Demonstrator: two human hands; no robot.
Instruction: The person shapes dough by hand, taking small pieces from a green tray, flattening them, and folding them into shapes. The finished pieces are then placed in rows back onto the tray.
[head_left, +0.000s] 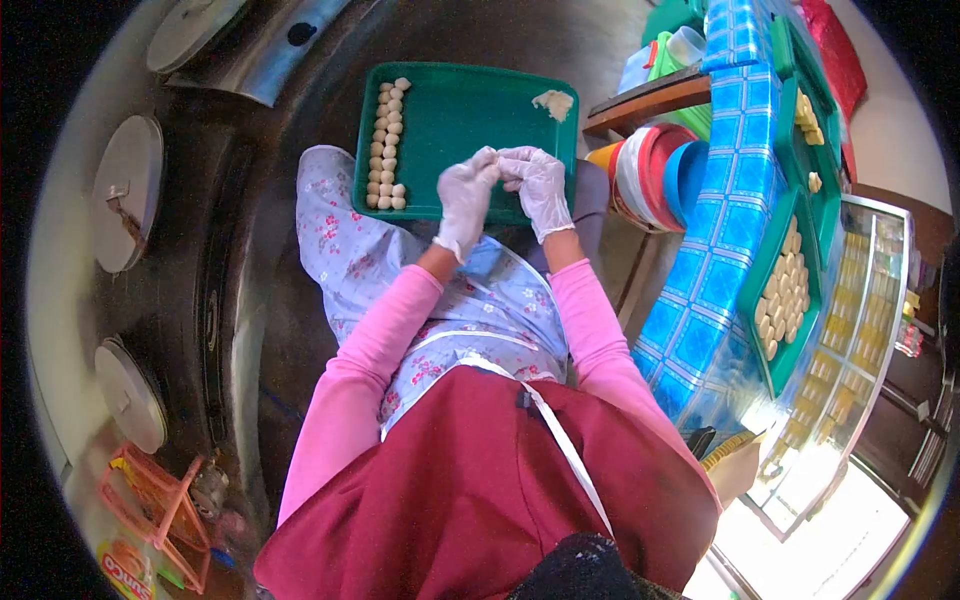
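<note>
A green tray (460, 120) rests across my lap. Along its left side stand rows of small pale dough balls (385, 145), and a flat scrap of dough (553, 104) lies near its far right corner. Both my hands wear white gloves and meet above the tray's near right part. The fingers of my left hand (468, 195) are pinched together against those of my right hand (535, 185), which are also closed. Whatever lies between the fingertips is too small to make out.
To the right, a table with a blue checked cloth (690, 290) holds green trays with pale round pieces (785, 290). Colored tubs (650, 180) stand beside it. Round lids (130, 193) line the left side, above an orange plastic basket (150, 500). A glass display case (840, 350) is at the far right.
</note>
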